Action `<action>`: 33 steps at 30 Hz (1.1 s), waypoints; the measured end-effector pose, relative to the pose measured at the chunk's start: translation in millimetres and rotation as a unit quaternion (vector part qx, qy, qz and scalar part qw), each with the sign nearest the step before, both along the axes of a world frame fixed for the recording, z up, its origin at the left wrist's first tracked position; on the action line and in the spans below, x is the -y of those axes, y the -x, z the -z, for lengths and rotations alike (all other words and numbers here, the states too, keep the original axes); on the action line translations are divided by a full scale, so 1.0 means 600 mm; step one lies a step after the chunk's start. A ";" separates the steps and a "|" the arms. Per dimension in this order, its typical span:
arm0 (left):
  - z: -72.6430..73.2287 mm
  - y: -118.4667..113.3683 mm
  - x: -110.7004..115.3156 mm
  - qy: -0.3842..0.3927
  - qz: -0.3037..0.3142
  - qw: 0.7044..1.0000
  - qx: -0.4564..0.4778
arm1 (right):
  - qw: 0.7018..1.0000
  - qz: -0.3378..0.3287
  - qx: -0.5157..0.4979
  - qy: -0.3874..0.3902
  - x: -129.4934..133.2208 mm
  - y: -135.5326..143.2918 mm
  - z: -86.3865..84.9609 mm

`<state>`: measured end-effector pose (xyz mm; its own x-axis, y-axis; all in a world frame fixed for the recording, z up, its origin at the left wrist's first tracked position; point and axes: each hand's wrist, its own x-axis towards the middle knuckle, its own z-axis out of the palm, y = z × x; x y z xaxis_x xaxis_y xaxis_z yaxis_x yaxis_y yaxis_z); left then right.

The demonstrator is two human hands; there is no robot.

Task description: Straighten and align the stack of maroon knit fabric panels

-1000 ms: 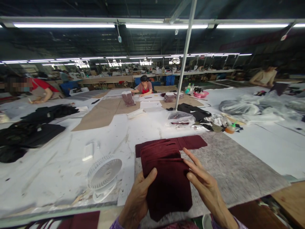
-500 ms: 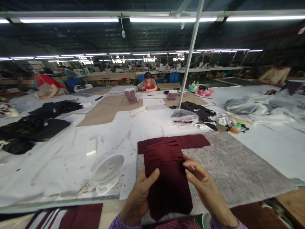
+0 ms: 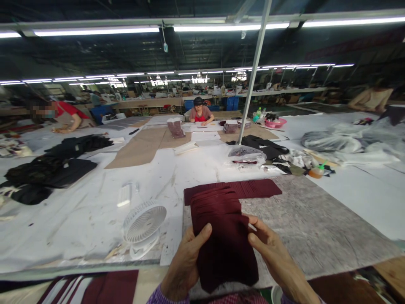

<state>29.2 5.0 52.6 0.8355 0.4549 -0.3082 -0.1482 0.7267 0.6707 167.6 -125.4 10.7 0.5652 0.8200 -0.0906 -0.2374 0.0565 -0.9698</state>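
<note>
A stack of dark maroon fabric pieces (image 3: 226,245) is held up in front of me, its upper ends fanned into several stepped layers. My left hand (image 3: 188,257) grips its left side, thumb lying on the front and the other fingers behind. At the right edge, my right hand (image 3: 268,245) has its thumb and forefinger closed on the fabric; the fingertips are partly hidden behind it. Behind the stack, a row of overlapping maroon pieces (image 3: 261,188) lies across the grey mottled board (image 3: 303,223).
A white fan (image 3: 145,223) lies left of my hands. Ahead stand a slanting pole (image 3: 253,80), a plastic bag (image 3: 247,155) and an orange-filled bottle (image 3: 317,170). Dark garments (image 3: 72,169) lie left. A co-worker (image 3: 201,113) sits across the table. Striped maroon pieces (image 3: 91,289) are below left.
My right fingers have shifted slightly down the stack's right edge, and the fabric there now bows outward toward the thumb. My left hand keeps its grip. The whole view has moved slightly.
</note>
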 end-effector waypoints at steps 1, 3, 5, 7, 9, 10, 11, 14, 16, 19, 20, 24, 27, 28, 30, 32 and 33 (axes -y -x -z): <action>0.000 0.000 0.000 0.001 -0.005 1.000 0.000 | 1.000 -0.004 -0.014 -0.010 -0.001 0.001 -0.002; 0.000 -0.001 0.000 0.001 -0.015 1.000 0.001 | 0.999 -0.010 -0.023 -0.024 -0.003 0.004 -0.006; 0.003 -0.002 0.001 0.001 -0.017 1.000 0.001 | 1.000 -0.012 -0.012 -0.017 -0.004 0.008 -0.008; 0.006 -0.003 0.003 0.003 -0.010 1.000 -0.001 | 1.000 -0.010 -0.014 0.007 -0.005 0.014 -0.008; 0.010 -0.005 0.005 0.004 -0.003 1.000 0.001 | 0.999 -0.006 -0.026 0.032 -0.007 0.020 -0.010; 0.011 -0.005 0.006 0.004 0.000 1.000 0.005 | 0.999 -0.001 -0.028 0.045 -0.008 0.022 -0.011; 0.013 -0.006 0.007 0.003 0.001 1.000 0.011 | 0.998 0.005 -0.025 0.056 -0.009 0.025 -0.013; 0.017 -0.006 0.008 0.002 0.010 1.000 0.027 | 0.997 0.024 -0.008 0.076 -0.013 0.029 -0.019; 0.019 -0.005 0.008 0.002 0.014 0.999 0.031 | 0.996 0.032 -0.001 0.083 -0.015 0.029 -0.021; 0.023 -0.004 0.009 0.002 0.015 0.999 0.038 | 0.995 0.034 0.005 0.093 -0.014 0.026 -0.018; 0.024 -0.004 0.009 0.004 0.015 0.999 0.040 | 0.995 0.029 0.005 0.095 -0.014 0.025 -0.015; 0.030 -0.006 0.010 0.020 -0.002 0.999 0.036 | 0.995 0.011 0.018 0.096 -0.013 0.020 -0.008; 0.033 -0.006 0.009 0.023 -0.010 0.999 0.025 | 0.995 0.022 0.026 0.094 -0.015 0.021 -0.006; 0.033 -0.006 0.009 0.021 -0.011 1.000 0.019 | 0.995 0.028 0.026 0.095 -0.016 0.022 -0.005; 0.031 -0.006 0.008 0.019 -0.014 1.000 0.009 | 0.995 0.036 0.018 0.093 -0.018 0.024 -0.002; 0.028 -0.006 0.007 0.019 -0.017 1.000 0.003 | 0.995 0.042 0.009 0.085 -0.020 0.026 0.000; 0.028 -0.006 0.007 0.020 -0.017 1.000 0.002 | 0.996 0.044 0.005 0.081 -0.021 0.027 0.001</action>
<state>32.9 0.8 35.9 0.8204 0.4712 -0.3240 -0.1759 0.7471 0.6410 151.3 -112.6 10.3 0.6360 0.7422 -0.2113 -0.2285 -0.0805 -0.9702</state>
